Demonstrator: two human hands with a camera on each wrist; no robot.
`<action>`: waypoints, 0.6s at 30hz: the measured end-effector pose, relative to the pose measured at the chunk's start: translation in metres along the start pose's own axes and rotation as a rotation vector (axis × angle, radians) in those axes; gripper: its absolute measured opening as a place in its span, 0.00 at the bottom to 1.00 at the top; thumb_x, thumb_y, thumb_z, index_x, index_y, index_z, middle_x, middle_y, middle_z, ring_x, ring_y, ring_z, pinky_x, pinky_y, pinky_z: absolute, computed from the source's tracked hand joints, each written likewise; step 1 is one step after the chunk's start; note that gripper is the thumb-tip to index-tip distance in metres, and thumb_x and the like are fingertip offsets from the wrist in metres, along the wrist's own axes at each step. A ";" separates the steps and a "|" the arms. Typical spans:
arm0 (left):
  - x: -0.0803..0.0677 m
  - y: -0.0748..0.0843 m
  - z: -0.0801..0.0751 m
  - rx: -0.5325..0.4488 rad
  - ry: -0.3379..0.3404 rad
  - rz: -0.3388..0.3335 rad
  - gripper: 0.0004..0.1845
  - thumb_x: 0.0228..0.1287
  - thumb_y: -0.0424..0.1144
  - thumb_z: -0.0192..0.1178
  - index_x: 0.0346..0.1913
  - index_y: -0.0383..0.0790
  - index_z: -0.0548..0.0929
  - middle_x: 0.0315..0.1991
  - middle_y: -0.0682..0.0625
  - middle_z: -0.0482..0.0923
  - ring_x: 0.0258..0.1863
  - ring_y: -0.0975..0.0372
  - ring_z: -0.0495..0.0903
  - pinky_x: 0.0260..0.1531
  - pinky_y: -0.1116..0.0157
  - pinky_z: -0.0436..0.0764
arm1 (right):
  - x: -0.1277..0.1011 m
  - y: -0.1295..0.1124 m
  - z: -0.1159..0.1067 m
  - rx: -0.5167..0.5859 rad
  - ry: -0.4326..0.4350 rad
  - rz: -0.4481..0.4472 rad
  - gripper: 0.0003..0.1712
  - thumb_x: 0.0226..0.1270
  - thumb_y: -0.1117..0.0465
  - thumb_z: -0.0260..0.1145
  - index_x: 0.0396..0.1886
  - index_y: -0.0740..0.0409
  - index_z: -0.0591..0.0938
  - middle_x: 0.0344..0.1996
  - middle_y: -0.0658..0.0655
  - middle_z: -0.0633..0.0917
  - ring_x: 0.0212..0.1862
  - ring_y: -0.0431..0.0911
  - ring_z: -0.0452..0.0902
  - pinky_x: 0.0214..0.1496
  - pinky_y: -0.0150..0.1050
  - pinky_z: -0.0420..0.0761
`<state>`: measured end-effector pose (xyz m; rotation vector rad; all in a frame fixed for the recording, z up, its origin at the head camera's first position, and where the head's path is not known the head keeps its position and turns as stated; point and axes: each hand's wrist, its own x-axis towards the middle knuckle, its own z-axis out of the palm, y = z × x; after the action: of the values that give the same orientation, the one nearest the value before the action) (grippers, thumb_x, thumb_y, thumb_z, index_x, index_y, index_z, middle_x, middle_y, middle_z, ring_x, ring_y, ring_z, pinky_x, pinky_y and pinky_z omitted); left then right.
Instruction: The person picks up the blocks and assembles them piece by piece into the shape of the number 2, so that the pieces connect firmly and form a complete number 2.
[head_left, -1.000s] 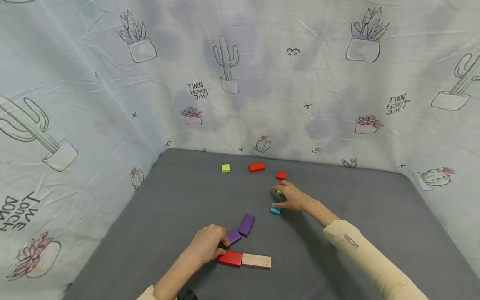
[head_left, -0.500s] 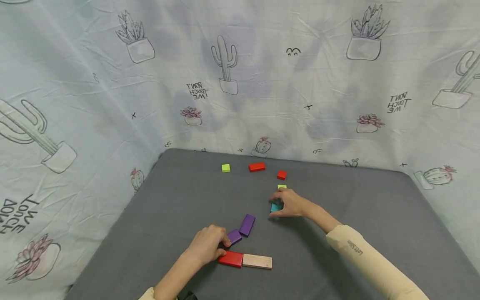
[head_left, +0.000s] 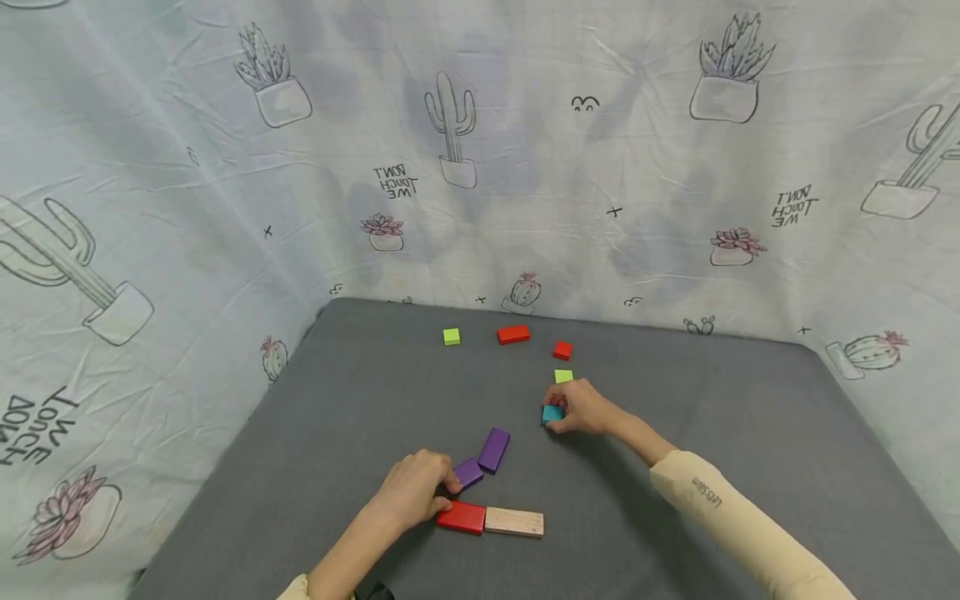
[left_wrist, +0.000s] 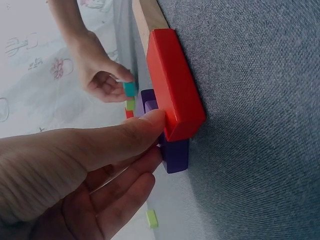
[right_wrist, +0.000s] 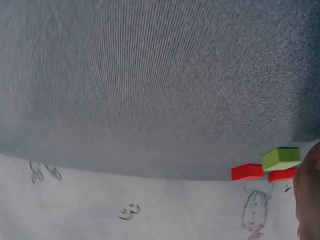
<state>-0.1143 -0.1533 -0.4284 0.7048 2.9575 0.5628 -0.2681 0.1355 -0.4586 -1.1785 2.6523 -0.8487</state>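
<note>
Pinching a blue block (head_left: 552,415) right of center, the right hand (head_left: 588,408) works as the left hand (head_left: 414,490), its grip unclear, touches a red block (head_left: 462,518) abutting a wooden block (head_left: 514,522), lower center; four blocks (head_left: 513,335) lie loose, upper center, apparently unplaced.

Small blue block (head_left: 552,413) is being pinched; well apart, red oblong block (head_left: 462,517) is lying flat, purple block (head_left: 469,473) lying just beyond it.

- I see table (head_left: 720,392) before curtain (head_left: 525,208).
- Front-left block (head_left: 462,517), front-right block (head_left: 514,522): end to end.
- Left hand (head_left: 418,485) left of both.
- Behind, farther right: right hand (head_left: 586,407) around another block (head_left: 552,414).
</note>
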 end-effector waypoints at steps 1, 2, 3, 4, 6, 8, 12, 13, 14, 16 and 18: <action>0.000 0.000 0.000 0.000 0.003 0.004 0.10 0.40 0.31 0.77 0.29 0.44 0.89 0.28 0.57 0.84 0.34 0.55 0.84 0.30 0.57 0.82 | 0.000 0.000 -0.002 0.014 0.008 0.015 0.14 0.49 0.64 0.75 0.36 0.63 0.84 0.28 0.51 0.84 0.29 0.39 0.76 0.31 0.31 0.77; -0.001 -0.001 0.000 0.000 0.006 0.007 0.10 0.40 0.31 0.77 0.29 0.44 0.89 0.28 0.57 0.83 0.34 0.55 0.84 0.30 0.57 0.82 | -0.001 0.000 -0.004 0.035 0.017 0.030 0.13 0.50 0.65 0.74 0.37 0.63 0.85 0.29 0.52 0.85 0.29 0.39 0.76 0.32 0.32 0.78; -0.001 -0.001 0.000 -0.002 0.009 0.010 0.10 0.39 0.31 0.77 0.29 0.44 0.89 0.28 0.57 0.83 0.34 0.55 0.84 0.30 0.57 0.82 | -0.001 0.000 -0.005 0.062 0.029 0.043 0.13 0.50 0.65 0.74 0.38 0.63 0.86 0.31 0.53 0.85 0.30 0.40 0.77 0.33 0.33 0.79; -0.001 -0.002 0.000 -0.004 0.010 0.013 0.10 0.40 0.31 0.77 0.29 0.44 0.89 0.28 0.57 0.83 0.34 0.56 0.84 0.30 0.57 0.82 | -0.002 0.000 -0.008 0.094 0.040 0.062 0.14 0.51 0.66 0.73 0.40 0.63 0.86 0.34 0.54 0.86 0.32 0.42 0.78 0.35 0.35 0.80; -0.002 -0.002 0.000 -0.010 0.013 0.015 0.10 0.40 0.31 0.77 0.29 0.44 0.89 0.29 0.57 0.84 0.34 0.56 0.84 0.30 0.57 0.82 | -0.003 -0.001 -0.013 0.157 0.055 0.091 0.16 0.54 0.66 0.72 0.43 0.65 0.85 0.40 0.58 0.85 0.37 0.46 0.81 0.41 0.40 0.82; -0.002 -0.003 0.000 -0.017 0.014 0.015 0.10 0.40 0.31 0.77 0.29 0.44 0.89 0.29 0.56 0.84 0.35 0.56 0.84 0.31 0.57 0.82 | -0.005 -0.001 -0.019 0.246 0.075 0.115 0.17 0.55 0.66 0.72 0.46 0.67 0.84 0.44 0.62 0.84 0.43 0.50 0.81 0.48 0.45 0.81; -0.003 -0.003 -0.001 -0.026 0.012 0.018 0.10 0.41 0.32 0.77 0.30 0.43 0.89 0.31 0.55 0.84 0.36 0.56 0.84 0.33 0.56 0.83 | -0.008 -0.002 -0.030 0.416 0.104 0.115 0.20 0.55 0.68 0.72 0.49 0.70 0.82 0.47 0.64 0.82 0.47 0.52 0.78 0.55 0.48 0.77; -0.003 -0.003 0.000 -0.029 0.010 0.019 0.10 0.41 0.32 0.77 0.31 0.43 0.89 0.31 0.55 0.84 0.37 0.56 0.84 0.33 0.56 0.82 | -0.009 -0.003 -0.033 0.455 0.110 0.111 0.21 0.55 0.69 0.72 0.50 0.71 0.82 0.47 0.64 0.82 0.47 0.51 0.78 0.56 0.48 0.76; -0.003 -0.004 -0.001 -0.032 0.008 0.019 0.10 0.41 0.32 0.77 0.31 0.43 0.89 0.31 0.55 0.84 0.37 0.56 0.84 0.33 0.56 0.82 | -0.010 -0.005 -0.035 0.477 0.113 0.104 0.22 0.55 0.69 0.72 0.50 0.71 0.82 0.47 0.63 0.81 0.46 0.50 0.77 0.56 0.48 0.76; -0.003 -0.005 0.000 -0.039 0.005 0.019 0.10 0.42 0.32 0.77 0.31 0.43 0.89 0.32 0.55 0.84 0.37 0.56 0.84 0.34 0.56 0.82 | -0.012 -0.009 -0.040 0.505 0.119 0.092 0.22 0.55 0.69 0.73 0.51 0.71 0.82 0.47 0.62 0.81 0.45 0.49 0.77 0.55 0.46 0.77; -0.003 -0.005 0.001 -0.048 0.002 0.015 0.10 0.42 0.32 0.76 0.31 0.44 0.89 0.32 0.55 0.84 0.37 0.56 0.84 0.34 0.56 0.82 | -0.014 -0.015 -0.043 0.515 0.126 0.075 0.22 0.55 0.68 0.73 0.51 0.70 0.82 0.47 0.62 0.80 0.44 0.47 0.76 0.54 0.41 0.78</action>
<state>-0.1130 -0.1582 -0.4314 0.7225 2.9323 0.6328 -0.2625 0.1562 -0.4157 -0.9119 2.3235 -1.5119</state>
